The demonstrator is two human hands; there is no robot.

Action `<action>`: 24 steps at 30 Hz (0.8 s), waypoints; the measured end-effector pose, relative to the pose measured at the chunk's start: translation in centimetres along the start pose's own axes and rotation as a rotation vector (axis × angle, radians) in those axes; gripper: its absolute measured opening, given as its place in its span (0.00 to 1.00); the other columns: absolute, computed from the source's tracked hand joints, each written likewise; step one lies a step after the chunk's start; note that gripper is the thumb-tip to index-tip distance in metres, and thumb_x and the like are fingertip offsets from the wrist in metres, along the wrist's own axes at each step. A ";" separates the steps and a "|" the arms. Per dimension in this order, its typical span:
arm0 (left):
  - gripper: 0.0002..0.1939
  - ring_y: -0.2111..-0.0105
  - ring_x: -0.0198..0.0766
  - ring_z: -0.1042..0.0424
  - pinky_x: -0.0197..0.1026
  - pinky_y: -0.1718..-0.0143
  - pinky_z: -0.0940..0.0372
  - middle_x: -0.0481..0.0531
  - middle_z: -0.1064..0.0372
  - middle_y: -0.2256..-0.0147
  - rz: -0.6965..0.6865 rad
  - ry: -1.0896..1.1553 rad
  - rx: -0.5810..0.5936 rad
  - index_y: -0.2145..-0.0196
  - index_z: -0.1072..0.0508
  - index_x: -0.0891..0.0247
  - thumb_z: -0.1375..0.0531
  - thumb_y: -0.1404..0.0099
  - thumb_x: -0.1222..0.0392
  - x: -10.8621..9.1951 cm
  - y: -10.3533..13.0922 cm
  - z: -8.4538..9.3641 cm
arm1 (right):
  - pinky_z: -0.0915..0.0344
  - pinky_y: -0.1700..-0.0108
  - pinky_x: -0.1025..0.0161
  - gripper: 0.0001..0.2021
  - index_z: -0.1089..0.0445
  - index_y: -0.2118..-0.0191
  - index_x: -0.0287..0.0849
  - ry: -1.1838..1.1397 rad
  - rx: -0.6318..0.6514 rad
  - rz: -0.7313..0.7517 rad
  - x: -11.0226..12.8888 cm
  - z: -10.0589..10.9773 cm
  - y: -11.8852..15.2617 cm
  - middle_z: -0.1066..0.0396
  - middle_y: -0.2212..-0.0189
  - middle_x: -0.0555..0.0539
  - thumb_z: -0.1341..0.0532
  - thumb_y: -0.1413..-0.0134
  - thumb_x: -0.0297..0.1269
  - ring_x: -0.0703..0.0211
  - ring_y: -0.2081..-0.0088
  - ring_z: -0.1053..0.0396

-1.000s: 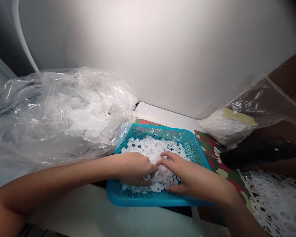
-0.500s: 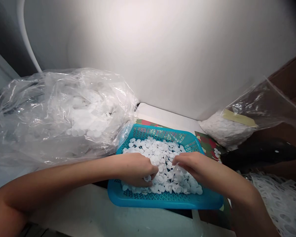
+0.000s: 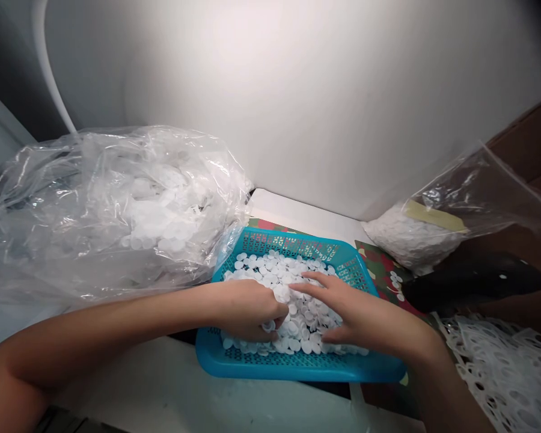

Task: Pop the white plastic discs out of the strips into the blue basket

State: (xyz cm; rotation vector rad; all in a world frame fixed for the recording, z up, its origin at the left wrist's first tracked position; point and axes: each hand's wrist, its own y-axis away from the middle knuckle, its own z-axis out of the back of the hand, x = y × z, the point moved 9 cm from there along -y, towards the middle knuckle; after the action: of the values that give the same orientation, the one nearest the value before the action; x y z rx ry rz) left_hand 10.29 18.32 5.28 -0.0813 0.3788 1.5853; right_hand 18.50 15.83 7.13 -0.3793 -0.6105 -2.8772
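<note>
A blue plastic basket with perforated sides holds a heap of small white discs. My left hand rests at the left side of the heap, its fingers curled around a few white discs that peek out below the thumb. Over the right part of the heap is my right hand, fingers spread and thumb apart, with nothing visible in its grasp. Its fingertips are at the discs; whether they touch cannot be made out.
A large clear plastic bag of white pieces lies left of the basket. At the back right stands another clear bag with white contents and a yellow strip. White sheets with round holes are piled at right, near a black object.
My right hand has opened from a pinch near the discs, its fingers spreading and reaching left over the heap. My left hand has stayed in place, still closed on discs.
</note>
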 end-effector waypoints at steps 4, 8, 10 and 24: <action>0.09 0.82 0.36 0.37 0.36 0.84 0.54 0.49 0.32 0.78 -0.001 -0.020 0.007 0.65 0.31 0.60 0.46 0.40 0.53 0.0 0.0 -0.1 | 0.37 0.58 0.61 0.36 0.46 0.45 0.54 0.017 0.000 -0.021 0.2 -0.7 -0.6 0.43 0.49 0.48 0.36 0.63 0.26 0.50 0.51 0.41; 0.10 0.82 0.36 0.37 0.36 0.84 0.53 0.50 0.32 0.78 0.013 -0.036 0.014 0.65 0.31 0.60 0.47 0.40 0.54 0.0 0.0 0.0 | 0.39 0.69 0.67 0.20 0.37 0.58 0.46 0.022 0.028 0.008 0.8 -0.9 -0.7 0.41 0.58 0.48 0.40 0.60 0.24 0.59 0.64 0.37; 0.10 0.82 0.36 0.37 0.36 0.83 0.51 0.50 0.32 0.78 0.020 -0.025 0.023 0.65 0.31 0.61 0.46 0.40 0.53 0.0 0.0 0.0 | 0.41 0.70 0.67 0.14 0.36 0.61 0.45 0.023 0.034 0.025 0.9 -0.8 -0.6 0.39 0.61 0.49 0.43 0.57 0.24 0.61 0.66 0.37; 0.08 0.83 0.35 0.39 0.36 0.85 0.56 0.48 0.33 0.79 0.008 -0.023 -0.008 0.67 0.32 0.59 0.46 0.41 0.54 0.0 0.1 0.2 | 0.45 0.71 0.67 0.12 0.37 0.70 0.44 -0.056 -0.155 0.035 -0.2 3.1 0.3 0.33 0.73 0.52 0.53 0.39 0.39 0.63 0.72 0.38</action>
State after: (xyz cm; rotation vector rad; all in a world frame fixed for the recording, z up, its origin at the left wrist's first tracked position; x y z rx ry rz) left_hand 10.28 18.35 5.50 -0.0676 0.3558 1.5943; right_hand 19.43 16.85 9.93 -0.4890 -0.3862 -2.8977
